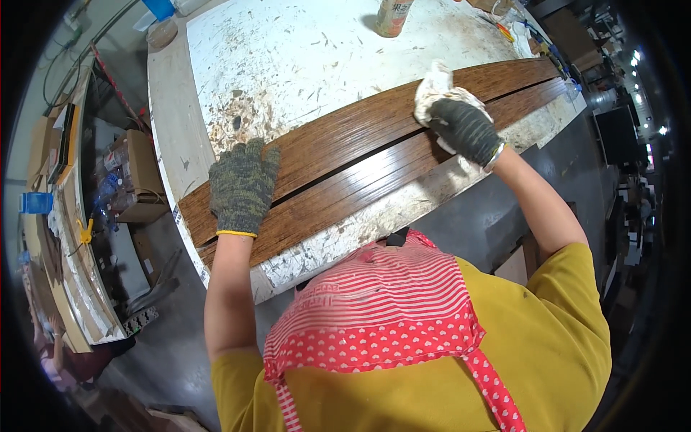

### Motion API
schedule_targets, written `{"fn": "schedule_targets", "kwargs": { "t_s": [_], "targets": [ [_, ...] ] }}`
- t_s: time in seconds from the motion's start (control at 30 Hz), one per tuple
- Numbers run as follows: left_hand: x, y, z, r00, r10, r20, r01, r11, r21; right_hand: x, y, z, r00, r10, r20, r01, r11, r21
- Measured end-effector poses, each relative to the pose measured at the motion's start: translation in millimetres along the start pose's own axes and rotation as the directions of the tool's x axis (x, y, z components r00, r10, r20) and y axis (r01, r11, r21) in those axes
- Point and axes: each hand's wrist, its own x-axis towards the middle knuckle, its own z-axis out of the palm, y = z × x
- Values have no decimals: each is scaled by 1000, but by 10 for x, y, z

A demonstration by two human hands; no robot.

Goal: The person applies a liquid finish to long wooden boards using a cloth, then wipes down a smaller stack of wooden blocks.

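Two long brown wooden planks lie side by side across the table, a dark narrow gap between them. My left hand (245, 186), in a dark knitted glove with a yellow cuff, rests flat near the left ends, its fingers on the far plank (345, 129). Toward the right, my right hand (464, 131), gloved alike, is closed on a crumpled white cloth (436, 90) with brownish stains. The cloth presses on the far plank and reaches over toward the near plank (360, 183). The fingertips of my right hand are hidden by the cloth and glove.
The white table (288, 50) is stained and scratched. A can (393, 18) stands at its far side, and tools (504, 30) lie at the far right. To the left are a cardboard box (140, 173) with plastic bottles and a shelf-like bench (79, 266); another person's hand (54, 327) shows at lower left.
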Motion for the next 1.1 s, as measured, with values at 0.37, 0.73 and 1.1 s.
{"fn": "schedule_targets", "kwargs": {
  "t_s": [0.37, 0.73, 1.1],
  "targets": [
    [10, -35, 8, 999, 53, 6, -53, 998, 15, 474, -1249, -216, 857, -459, 235, 497, 856, -141],
    [12, -47, 35, 997, 75, -27, -74, 997, 14, 540, -1175, -307, 740, -542, 398, 652, 723, -227],
    [60, 17, -55, 1000, 26, 5, -27, 999, 32, 617, -1151, -27, 675, -664, 321, 707, 707, -24]
  ]
}}
